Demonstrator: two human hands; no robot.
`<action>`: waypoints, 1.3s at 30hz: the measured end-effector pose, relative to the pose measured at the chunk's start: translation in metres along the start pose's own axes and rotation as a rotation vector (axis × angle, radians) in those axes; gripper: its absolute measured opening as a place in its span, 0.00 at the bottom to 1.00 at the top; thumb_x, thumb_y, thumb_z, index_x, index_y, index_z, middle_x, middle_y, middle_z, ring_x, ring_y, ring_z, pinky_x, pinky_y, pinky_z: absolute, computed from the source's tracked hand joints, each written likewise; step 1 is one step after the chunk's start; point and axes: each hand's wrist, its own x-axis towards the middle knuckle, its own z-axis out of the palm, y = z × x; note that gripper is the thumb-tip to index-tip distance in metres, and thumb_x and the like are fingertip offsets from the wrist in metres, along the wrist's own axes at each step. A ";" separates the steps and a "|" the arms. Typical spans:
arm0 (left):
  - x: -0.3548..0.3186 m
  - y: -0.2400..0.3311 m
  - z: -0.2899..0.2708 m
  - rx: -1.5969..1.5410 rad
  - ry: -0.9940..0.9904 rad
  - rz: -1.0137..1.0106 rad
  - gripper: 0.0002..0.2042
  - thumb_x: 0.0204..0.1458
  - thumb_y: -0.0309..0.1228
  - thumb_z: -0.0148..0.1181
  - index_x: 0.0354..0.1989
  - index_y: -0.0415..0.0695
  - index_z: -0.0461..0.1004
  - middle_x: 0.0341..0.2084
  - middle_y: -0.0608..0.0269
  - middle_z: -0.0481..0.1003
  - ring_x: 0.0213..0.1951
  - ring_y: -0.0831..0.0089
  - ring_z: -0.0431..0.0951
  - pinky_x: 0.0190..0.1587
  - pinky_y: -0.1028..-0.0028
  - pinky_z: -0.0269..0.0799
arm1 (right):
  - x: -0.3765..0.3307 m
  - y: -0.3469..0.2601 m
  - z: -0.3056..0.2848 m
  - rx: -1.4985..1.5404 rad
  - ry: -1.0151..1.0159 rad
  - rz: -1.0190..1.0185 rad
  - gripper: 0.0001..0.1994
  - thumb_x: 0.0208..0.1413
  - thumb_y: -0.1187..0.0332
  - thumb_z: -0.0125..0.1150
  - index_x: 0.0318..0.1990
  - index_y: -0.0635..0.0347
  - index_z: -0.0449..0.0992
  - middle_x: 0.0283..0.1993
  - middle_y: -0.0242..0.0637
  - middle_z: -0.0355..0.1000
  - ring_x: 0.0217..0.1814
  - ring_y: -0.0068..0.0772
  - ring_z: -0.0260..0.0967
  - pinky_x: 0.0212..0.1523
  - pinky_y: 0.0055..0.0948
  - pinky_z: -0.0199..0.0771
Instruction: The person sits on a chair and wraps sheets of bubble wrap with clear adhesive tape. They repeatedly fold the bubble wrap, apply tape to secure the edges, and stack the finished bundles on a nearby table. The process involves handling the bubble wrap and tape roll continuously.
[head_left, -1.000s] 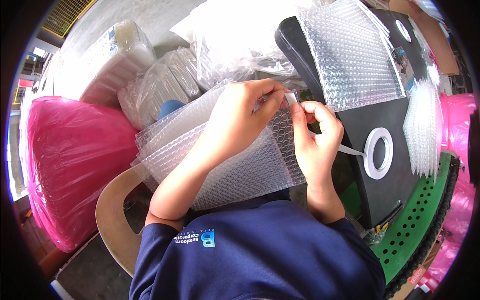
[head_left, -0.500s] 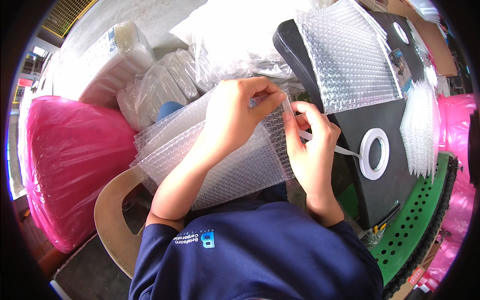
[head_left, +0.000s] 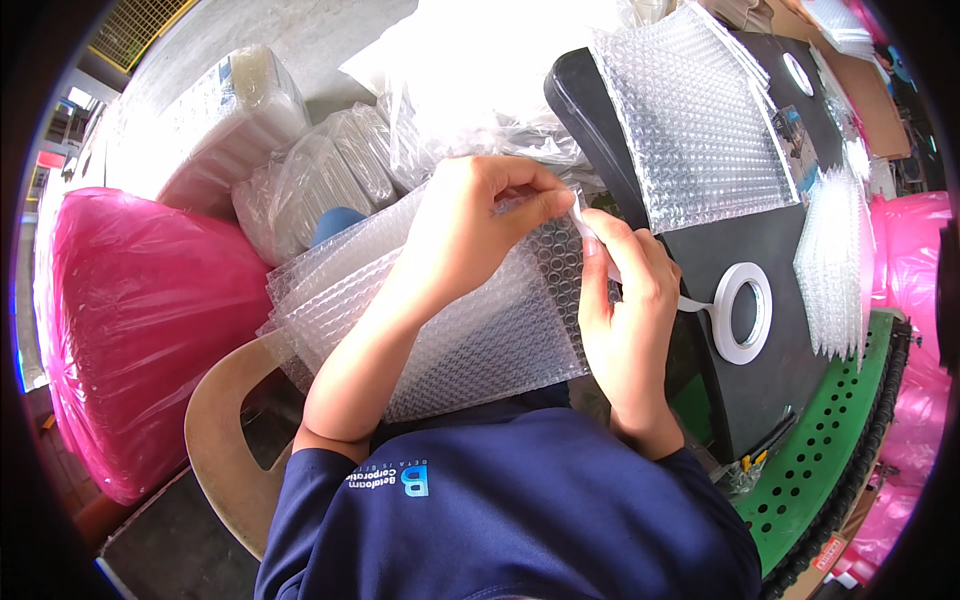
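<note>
My left hand (head_left: pixel 478 230) lies on a stack of clear bubble-wrap bags (head_left: pixel 440 320) on my lap and pinches the top bag's edge near its upper right corner. My right hand (head_left: pixel 625 300) presses a strip of white tape against that same edge. The strip runs from my fingers to a white tape roll (head_left: pixel 742 312) lying flat on the black table (head_left: pixel 760 270) to the right.
More bubble-wrap sheets (head_left: pixel 700 120) cover the table's far part, with a pile of them (head_left: pixel 835 270) at its right. A pink plastic sack (head_left: pixel 120 330) stands at the left, clear plastic bundles (head_left: pixel 300 170) behind. A green perforated belt (head_left: pixel 830 450) runs at lower right.
My right hand has moved left and up to meet the left hand at the bag's edge, pulling the tape strip from the roll. The left hand stays on the stack.
</note>
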 end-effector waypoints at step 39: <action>-0.009 -0.030 0.018 0.287 0.250 0.259 0.06 0.53 0.25 0.62 0.38 0.40 0.74 0.30 0.56 0.78 0.30 0.61 0.80 0.32 0.69 0.74 | 0.002 0.007 -0.032 0.179 -0.231 0.035 0.34 0.52 0.85 0.55 0.68 0.53 0.61 0.26 0.37 0.65 0.23 0.25 0.61 0.26 0.24 0.67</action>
